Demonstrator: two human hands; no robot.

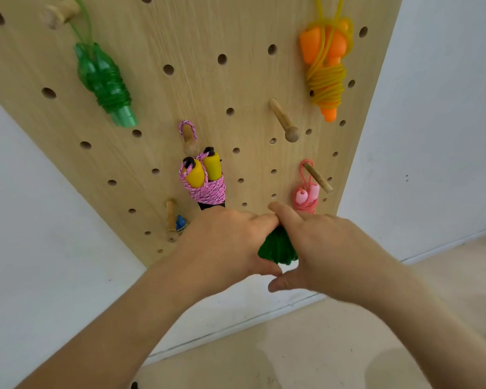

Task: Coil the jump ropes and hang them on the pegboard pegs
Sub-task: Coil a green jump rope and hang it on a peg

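Green coiled jump rope (277, 245), clamped between left hand (230, 242) and right hand (320, 248). Located below the pegboard's (197, 88) pink-roped bundle (205, 181). No legible writing.

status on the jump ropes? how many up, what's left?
Done: four coiled ropes hang on pegs: green rope, orange rope, pink-corded rope, small pink rope. In hand: left hand and right hand grip a dark green coil. Left: hang it; a free peg shows mid-board.
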